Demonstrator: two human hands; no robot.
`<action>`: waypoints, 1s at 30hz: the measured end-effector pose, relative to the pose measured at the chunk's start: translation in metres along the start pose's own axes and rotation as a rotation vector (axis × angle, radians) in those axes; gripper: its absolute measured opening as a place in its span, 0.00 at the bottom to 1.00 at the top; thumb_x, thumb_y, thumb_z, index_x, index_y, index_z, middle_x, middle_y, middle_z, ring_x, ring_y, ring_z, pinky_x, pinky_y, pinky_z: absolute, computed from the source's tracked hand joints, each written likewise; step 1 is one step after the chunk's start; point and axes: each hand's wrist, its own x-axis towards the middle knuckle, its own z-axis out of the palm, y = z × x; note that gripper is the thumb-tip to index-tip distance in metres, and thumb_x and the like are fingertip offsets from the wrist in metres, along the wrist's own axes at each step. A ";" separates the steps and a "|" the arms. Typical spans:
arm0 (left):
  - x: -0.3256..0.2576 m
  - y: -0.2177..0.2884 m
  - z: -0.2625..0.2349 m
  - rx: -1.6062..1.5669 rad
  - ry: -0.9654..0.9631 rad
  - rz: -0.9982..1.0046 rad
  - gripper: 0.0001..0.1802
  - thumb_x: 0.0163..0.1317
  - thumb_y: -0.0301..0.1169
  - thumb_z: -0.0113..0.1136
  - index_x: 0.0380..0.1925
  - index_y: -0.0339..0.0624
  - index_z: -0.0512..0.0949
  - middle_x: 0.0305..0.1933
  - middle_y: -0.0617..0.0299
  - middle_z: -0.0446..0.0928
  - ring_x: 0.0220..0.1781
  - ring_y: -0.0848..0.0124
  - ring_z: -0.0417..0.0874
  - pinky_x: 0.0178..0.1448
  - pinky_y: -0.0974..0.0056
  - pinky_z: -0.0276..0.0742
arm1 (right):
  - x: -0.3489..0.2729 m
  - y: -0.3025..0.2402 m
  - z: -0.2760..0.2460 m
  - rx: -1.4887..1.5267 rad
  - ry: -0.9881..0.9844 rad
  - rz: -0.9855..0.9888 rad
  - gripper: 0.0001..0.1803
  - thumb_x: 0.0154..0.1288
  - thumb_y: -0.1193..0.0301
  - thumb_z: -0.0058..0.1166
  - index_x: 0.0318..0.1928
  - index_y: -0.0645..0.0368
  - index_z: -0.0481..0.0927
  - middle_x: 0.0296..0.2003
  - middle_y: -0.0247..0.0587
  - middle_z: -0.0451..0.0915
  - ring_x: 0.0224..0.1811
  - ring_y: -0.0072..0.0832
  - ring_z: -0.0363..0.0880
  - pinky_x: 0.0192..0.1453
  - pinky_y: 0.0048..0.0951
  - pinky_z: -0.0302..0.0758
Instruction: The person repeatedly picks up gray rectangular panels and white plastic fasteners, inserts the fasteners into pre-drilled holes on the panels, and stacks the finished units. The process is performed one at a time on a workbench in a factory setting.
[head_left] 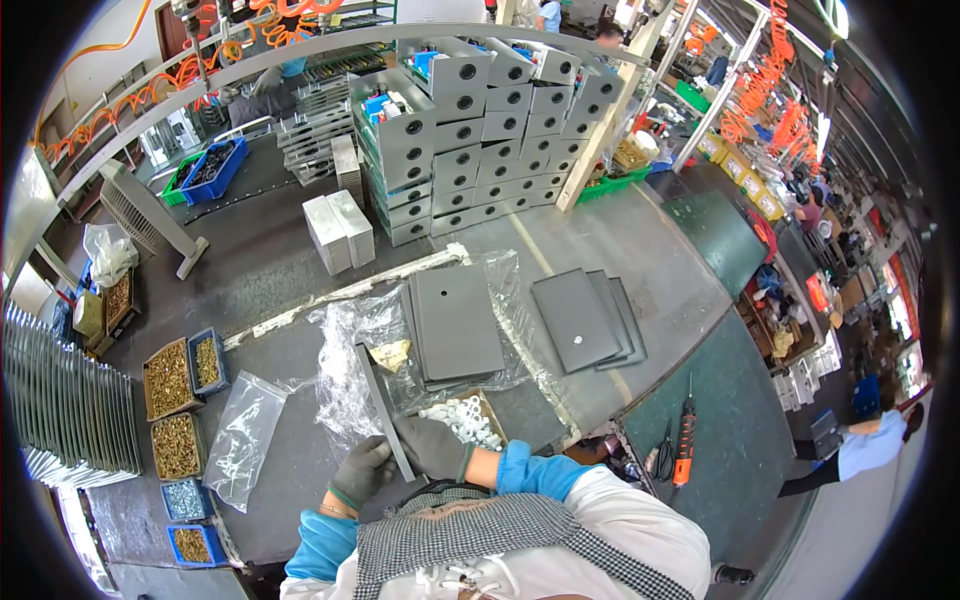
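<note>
My right hand (434, 447), in a dark grey glove, grips a flat dark grey panel (380, 405) near its lower end. The panel stands on edge, so only its narrow side shows. At its left face, my gloved left hand (362, 472) is closed with curled fingers; whatever they pinch is hidden. A box of small white plastic parts (465, 420) sits just beyond my right hand. Further off lies a stack of grey panels (458, 320), the top one with a small hole. To its right, another few panels (577, 320) overlap, with a small light fitting on the uppermost.
Bins of brass-coloured screws (177, 445) and a clear plastic bag (245, 440) lie left. Crumpled plastic film (345, 400) is under the panels. Stacked metal boxes (480, 150) rise at the back. An orange power screwdriver (685, 440) lies right. Metal sheets (70, 400) stand far left.
</note>
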 end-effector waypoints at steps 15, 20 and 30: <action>0.000 -0.012 0.025 0.245 0.230 0.291 0.10 0.71 0.27 0.62 0.48 0.33 0.78 0.32 0.62 0.80 0.31 0.76 0.78 0.35 0.70 0.75 | 0.023 -0.003 0.000 0.672 -0.161 0.704 0.24 0.78 0.64 0.44 0.67 0.64 0.70 0.49 0.54 0.85 0.46 0.43 0.87 0.53 0.40 0.82; -0.001 -0.015 0.016 0.161 0.185 0.268 0.13 0.74 0.34 0.60 0.49 0.36 0.77 0.32 0.64 0.78 0.27 0.77 0.75 0.31 0.71 0.72 | 0.018 -0.001 0.006 0.347 -0.144 0.473 0.26 0.79 0.59 0.42 0.69 0.60 0.67 0.40 0.57 0.86 0.39 0.47 0.88 0.40 0.45 0.82; -0.011 -0.012 0.026 -0.216 0.316 0.161 0.16 0.75 0.35 0.54 0.56 0.36 0.74 0.38 0.65 0.79 0.34 0.76 0.79 0.36 0.71 0.77 | 0.007 -0.023 0.009 0.083 -0.057 0.106 0.31 0.77 0.59 0.46 0.75 0.55 0.58 0.30 0.53 0.84 0.28 0.53 0.84 0.30 0.51 0.78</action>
